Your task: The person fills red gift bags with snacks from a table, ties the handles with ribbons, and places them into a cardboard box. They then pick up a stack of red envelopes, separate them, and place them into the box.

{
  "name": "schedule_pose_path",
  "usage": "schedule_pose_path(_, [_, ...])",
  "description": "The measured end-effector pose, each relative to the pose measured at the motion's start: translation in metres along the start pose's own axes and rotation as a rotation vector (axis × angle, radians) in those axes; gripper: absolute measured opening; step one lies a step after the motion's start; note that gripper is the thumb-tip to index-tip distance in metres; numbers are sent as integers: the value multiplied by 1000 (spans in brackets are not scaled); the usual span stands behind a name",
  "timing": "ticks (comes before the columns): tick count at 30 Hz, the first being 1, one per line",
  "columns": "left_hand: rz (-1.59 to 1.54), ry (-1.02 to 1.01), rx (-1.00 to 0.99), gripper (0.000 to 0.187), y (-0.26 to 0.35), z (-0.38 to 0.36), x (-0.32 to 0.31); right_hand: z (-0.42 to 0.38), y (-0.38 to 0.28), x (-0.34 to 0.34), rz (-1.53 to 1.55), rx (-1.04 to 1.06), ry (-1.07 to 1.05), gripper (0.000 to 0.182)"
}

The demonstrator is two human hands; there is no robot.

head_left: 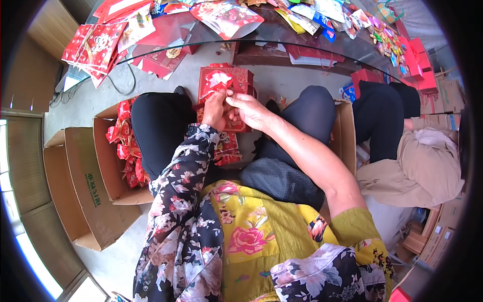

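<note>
Both of my hands meet over my knees at a small red-and-white pouch (219, 79), whose wide end fans out above my fingers. My left hand (215, 111), below the floral sleeve, is closed around its lower part. My right hand (247, 107) pinches at the same spot with thumb and fingers, partly hiding what lies between them. Directly behind the pouch is a red printed box (243, 76). More red printed packets (229, 147) lie lower down between my legs.
An open cardboard box (111, 166) holding several red pouches (132, 158) stands at my left, beside another carton (95, 186). Ahead, a glass table (171, 44) carries red bags (98, 45) and colourful snack packets (322, 17). Another person's leg (377, 118) is close on my right.
</note>
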State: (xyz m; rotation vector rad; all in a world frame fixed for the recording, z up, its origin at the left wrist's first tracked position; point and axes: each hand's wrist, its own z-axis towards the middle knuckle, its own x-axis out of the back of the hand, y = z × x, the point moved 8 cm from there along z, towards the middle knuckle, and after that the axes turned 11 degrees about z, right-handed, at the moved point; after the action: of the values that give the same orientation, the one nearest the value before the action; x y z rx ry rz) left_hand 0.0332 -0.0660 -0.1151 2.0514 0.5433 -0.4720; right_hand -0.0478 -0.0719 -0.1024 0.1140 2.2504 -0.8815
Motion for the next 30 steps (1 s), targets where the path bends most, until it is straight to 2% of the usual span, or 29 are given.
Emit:
schedule_pose_path(2, [-25, -36, 19, 31, 0, 1, -1, 0, 4, 3, -39, -43, 41, 20])
schedule_pose_path(6, [-55, -32, 21, 32, 6, 2, -5, -4, -3, 0, -179, 30, 39, 22])
schedule_pose_path(7, [-81, -21, 28, 32, 8, 0, -8, -8, -6, -5, -339, 79, 34, 22])
schedule_pose_path(8, [-48, -156, 77, 34, 10, -6, -10, -12, -11, -9, -503, 130, 31, 23])
schedule_pose_path(9, [-66, -114, 69, 34, 6, -2, -7, -14, -17, -15, -676, 178, 0, 22])
schedule_pose_path(14, [-31, -29, 63, 30, -2, 1, 3, -21, -18, -19, -737, 112, 104, 18])
schedule_pose_path(16, [169, -19, -104, 31, 5, 7, 11, -28, -33, -31, -860, 267, 114, 17])
schedule_pose_path(17, [302, 94, -180, 31, 10, 11, 20, -29, -36, -32, -859, 276, 114, 17])
schedule_pose_path(18, [305, 91, -185, 31, 6, 16, 23, -29, -42, -29, -822, 320, 147, 16])
schedule_pose_path(20, [523, 227, -291, 32, 8, 19, 35, -27, -50, -27, -785, 367, 180, 16])
schedule_pose_path(22, [584, 246, -328, 28, 21, 6, 29, -26, -59, -33, -1029, 492, 158, 15])
schedule_pose_path(23, [816, 321, -352, 27, 48, -17, 13, -24, -60, -29, -1028, 496, 160, 15])
schedule_pose_path(25, [1162, 430, -375, 24, 73, -32, 2, -30, -73, -43, -1134, 777, 94, 14])
schedule_pose_path(26, [1167, 429, -383, 24, 73, -31, 3, -30, -75, -42, -1131, 786, 96, 14])
schedule_pose_path(28, [1295, 447, -621, 23, 83, -35, -9, -32, -81, -44, -915, 670, 84, 12])
schedule_pose_path(29, [1293, 417, -715, 20, 85, -38, -14, -34, -86, -46, -910, 677, 88, 12])
schedule_pose_path(30, [1299, 410, -719, 20, 89, -42, -19, -35, -88, -46, -824, 645, 80, 12])
